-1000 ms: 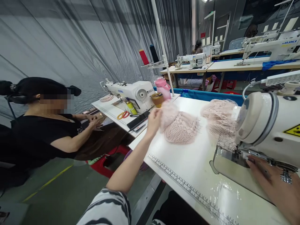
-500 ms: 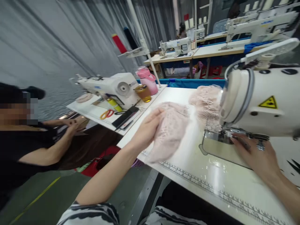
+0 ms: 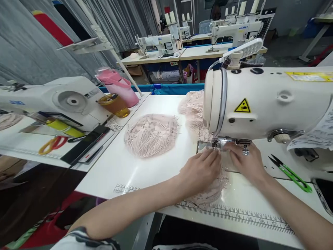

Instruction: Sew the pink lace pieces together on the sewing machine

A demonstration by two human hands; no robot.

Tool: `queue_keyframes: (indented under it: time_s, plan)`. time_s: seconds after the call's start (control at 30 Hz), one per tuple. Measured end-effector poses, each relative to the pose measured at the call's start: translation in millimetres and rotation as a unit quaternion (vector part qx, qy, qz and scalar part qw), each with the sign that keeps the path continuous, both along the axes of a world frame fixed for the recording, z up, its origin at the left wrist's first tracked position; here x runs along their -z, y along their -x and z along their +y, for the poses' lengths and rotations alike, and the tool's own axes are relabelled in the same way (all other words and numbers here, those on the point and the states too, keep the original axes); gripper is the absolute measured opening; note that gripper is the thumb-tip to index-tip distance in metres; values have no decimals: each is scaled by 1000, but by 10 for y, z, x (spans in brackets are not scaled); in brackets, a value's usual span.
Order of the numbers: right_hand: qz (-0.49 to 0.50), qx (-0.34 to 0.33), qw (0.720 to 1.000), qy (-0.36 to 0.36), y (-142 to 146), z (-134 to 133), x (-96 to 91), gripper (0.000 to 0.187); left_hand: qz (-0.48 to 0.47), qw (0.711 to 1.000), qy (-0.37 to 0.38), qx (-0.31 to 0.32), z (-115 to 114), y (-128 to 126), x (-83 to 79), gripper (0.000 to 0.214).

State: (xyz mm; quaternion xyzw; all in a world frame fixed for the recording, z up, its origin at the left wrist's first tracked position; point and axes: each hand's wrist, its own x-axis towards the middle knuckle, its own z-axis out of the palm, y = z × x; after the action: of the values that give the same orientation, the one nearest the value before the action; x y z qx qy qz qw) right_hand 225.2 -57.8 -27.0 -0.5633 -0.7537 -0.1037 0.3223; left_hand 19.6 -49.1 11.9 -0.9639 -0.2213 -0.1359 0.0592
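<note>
At the sewing machine (image 3: 267,100), my left hand (image 3: 201,172) has its fingers closed on a pale pink lace piece (image 3: 208,196), just in front of the presser foot. The lace hangs from under that hand toward the ruler strip. On the other side of the foot, my right hand (image 3: 249,161) reaches in with fingers stretched out and thumb apart; its fingertips are partly hidden by the machine parts. A rounded pink lace cup piece (image 3: 152,135) lies flat to the left. More bunched pink lace (image 3: 192,107) sits behind the needle area.
Green thread snips (image 3: 292,175) and a phone (image 3: 325,194) lie at right. Leftward stand a second sewing machine (image 3: 70,100), a pink bottle (image 3: 119,86), an amber cup (image 3: 114,104) and scissors (image 3: 53,145). A printed ruler (image 3: 234,212) runs along the table's front edge.
My left hand has let go of the cup piece, now flat on the table, and moved right to lace at the presser foot. The view has turned right; the co-worker has left it.
</note>
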Motion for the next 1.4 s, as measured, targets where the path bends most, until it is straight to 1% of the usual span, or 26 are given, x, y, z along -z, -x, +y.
queue_keyframes:
  time_s: [0.07, 0.13, 0.2, 0.27, 0.37, 0.5, 0.57, 0.63, 0.7, 0.8, 0.87, 1.0, 1.1, 1.2, 1.4]
  plan:
    - [-35, -36, 998, -26, 7, -16, -16, 31, 13, 1000, 5, -16, 25, -22, 68, 45]
    - [-78, -50, 995, -33, 18, -24, -26, 34, 26, 999, 22, -14, 79, -3, 103, 49]
    - [-116, -38, 992, -32, 30, -26, -22, 35, 38, 998, 40, -11, 131, 43, 106, 52]
    - [-138, -12, 990, -28, 36, -28, -2, 34, 48, 997, 57, -16, 167, 93, 94, 54]
    - [-155, 20, 988, -1, 29, -48, 44, 33, 51, 995, 78, -23, 198, 141, 87, 57]
    - [-171, 40, 984, 24, 19, -113, 88, 36, 36, 995, 93, -15, 237, 154, 120, 60]
    - [-186, 25, 982, 37, 16, -138, 99, 41, 31, 995, 98, -13, 257, 161, 132, 60]
    - [-199, -10, 979, 54, 5, -145, 107, 45, 30, 994, 104, -19, 271, 177, 130, 61]
    - [-200, -32, 977, 67, -13, -139, 116, 46, 30, 994, 105, -29, 276, 198, 114, 61]
    - [-186, -27, 979, 77, -42, -129, 132, 45, 23, 995, 88, -47, 271, 217, 84, 62]
    - [-175, -22, 981, 78, -51, -128, 144, 44, 15, 996, 75, -43, 267, 209, 79, 61]
    - [-145, -23, 986, 80, -40, -131, 156, 41, 0, 998, 64, -11, 272, 157, 129, 56]
    - [-129, -24, 987, 88, -22, -124, 150, 39, 6, 998, 55, -16, 292, 127, 186, 54]
    - [-139, -19, 986, 85, -10, -111, 146, 39, 8, 999, 49, -17, 322, 121, 202, 53]
    - [-171, -13, 983, 69, 7, -96, 157, 44, 11, 998, 61, -20, 370, 128, 156, 49]
